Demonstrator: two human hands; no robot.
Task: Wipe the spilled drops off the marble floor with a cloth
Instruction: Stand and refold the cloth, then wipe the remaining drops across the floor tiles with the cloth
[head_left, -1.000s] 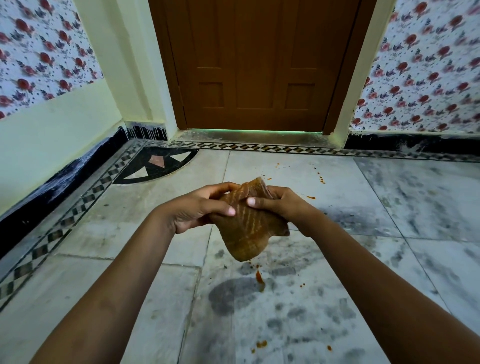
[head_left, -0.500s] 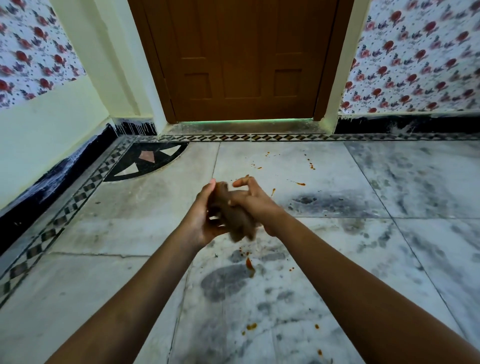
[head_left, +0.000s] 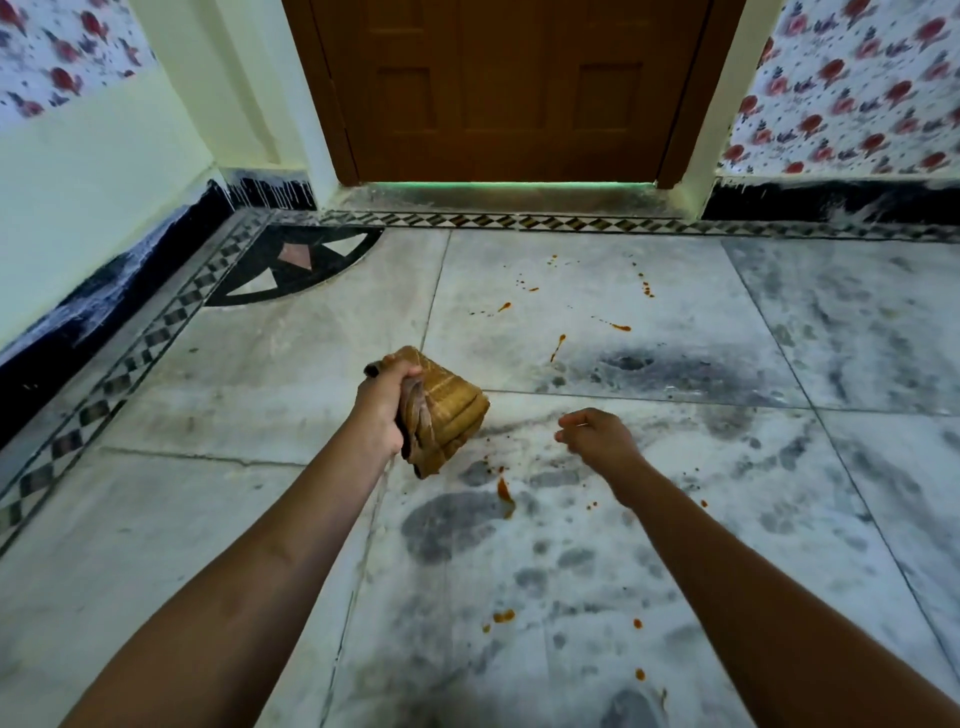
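Over the marble floor (head_left: 597, 571), left hand (head_left: 382, 410) clutches the bunched cloth (head_left: 447, 410); right hand (head_left: 597, 434) loosely curled, empty

Cloth (head_left: 441, 410) left of drops (head_left: 504, 491), door (head_left: 514, 88) beyond.

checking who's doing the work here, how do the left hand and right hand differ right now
The left hand is closed in a fist around the bunched brown cloth; the right hand holds nothing, fingers loosely curled. The left sits farther from the camera, the right nearer. Both are bare and held above the marble floor, not touching it.
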